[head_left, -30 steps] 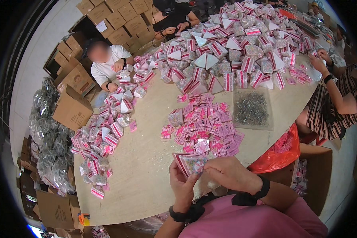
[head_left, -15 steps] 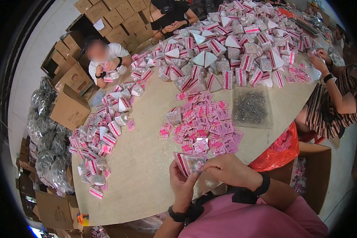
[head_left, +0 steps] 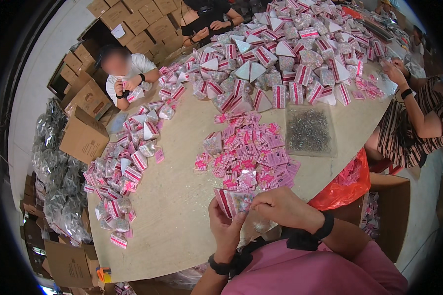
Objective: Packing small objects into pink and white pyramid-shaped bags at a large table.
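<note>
In my left hand (head_left: 223, 227) is a wedge-shaped packet (head_left: 227, 200), like a cake slice, in clear wrap with pink and white bands and glittery, multicoloured contents. The fingers of my right hand (head_left: 286, 210) are pinched together at the packet's right edge; whether something small is also between them is hidden. Just beyond the packet lies a heap of pink printed cards (head_left: 251, 152), some overlapping. To its right sits a shallow clear tray (head_left: 333, 147) full of small metal pieces. One more wrapped wedge (head_left: 213, 142) rests at the left side of the cards.
A large mound of wrapped wedges (head_left: 285, 64) covers the table's far side. A band of more packets (head_left: 133, 172) runs down the left. A red plastic bag (head_left: 344, 184) hangs at the right edge over a cardboard box (head_left: 396, 206). Several people work around the table (head_left: 172, 221).
My view has shifted slightly. Both hands stay on the same packet, with the right fingers still pinched at its edge. The person across the table has moved their hands apart.
</note>
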### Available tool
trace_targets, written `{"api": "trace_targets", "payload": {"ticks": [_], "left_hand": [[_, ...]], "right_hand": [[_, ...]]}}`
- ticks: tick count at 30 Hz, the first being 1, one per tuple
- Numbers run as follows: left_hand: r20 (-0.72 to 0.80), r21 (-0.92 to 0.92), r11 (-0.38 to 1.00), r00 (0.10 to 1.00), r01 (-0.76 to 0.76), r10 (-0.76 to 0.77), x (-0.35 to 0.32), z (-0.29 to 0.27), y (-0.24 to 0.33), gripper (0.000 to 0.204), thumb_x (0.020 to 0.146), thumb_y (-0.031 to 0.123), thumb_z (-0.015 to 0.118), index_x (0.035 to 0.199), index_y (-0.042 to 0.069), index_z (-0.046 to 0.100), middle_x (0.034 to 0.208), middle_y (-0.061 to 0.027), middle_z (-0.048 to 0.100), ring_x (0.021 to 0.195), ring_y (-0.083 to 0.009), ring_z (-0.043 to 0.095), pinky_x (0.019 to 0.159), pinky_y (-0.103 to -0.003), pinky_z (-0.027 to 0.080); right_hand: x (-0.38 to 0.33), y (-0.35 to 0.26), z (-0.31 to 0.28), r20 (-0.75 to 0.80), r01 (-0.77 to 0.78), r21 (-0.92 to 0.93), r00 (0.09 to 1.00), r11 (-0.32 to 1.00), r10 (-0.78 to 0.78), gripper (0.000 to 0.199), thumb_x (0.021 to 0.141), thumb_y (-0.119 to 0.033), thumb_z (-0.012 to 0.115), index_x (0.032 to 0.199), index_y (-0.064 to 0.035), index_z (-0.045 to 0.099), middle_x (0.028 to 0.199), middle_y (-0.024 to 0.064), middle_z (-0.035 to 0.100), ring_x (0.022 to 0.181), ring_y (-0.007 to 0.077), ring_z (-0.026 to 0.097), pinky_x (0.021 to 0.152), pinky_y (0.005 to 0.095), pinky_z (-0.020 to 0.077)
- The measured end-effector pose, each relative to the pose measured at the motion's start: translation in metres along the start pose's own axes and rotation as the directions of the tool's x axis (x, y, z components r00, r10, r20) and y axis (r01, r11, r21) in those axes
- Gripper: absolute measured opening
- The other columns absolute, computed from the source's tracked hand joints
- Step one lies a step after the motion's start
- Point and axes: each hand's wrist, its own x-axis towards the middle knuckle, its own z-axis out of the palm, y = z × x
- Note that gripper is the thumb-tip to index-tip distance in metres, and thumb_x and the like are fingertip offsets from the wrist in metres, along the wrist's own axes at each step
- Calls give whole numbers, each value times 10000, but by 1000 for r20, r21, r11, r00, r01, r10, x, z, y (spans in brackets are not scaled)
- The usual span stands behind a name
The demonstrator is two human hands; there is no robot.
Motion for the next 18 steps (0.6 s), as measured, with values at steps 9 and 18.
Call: {"api": "trace_targets", "payload": {"ticks": [9, 18], "left_hand": [[23, 155, 984, 996, -84, 81, 4, -7, -7, 643, 759, 120, 730, 1265, 2, 350, 1176, -82, 472, 1088, -192, 503, 941, -336, 418], [-6, 43, 999, 1000, -24, 24, 2, 2, 1, 616, 770, 95, 696, 1266, -2, 345, 1167, -91, 462, 1084, -193, 501, 938, -342, 435]], "right_hand": [[4, 1, 0, 20, -45, 73, 999, 996, 44, 210, 787, -164, 521, 860, -21, 657, 762, 190, 623, 704, 333, 624, 624, 387, 476], [6, 0, -1, -18, 18, 20, 1000, 1000, -18, 217, 783, -163, 517, 855, -10, 653, 761, 198, 615, 709, 347, 614, 642, 395, 473]]}}
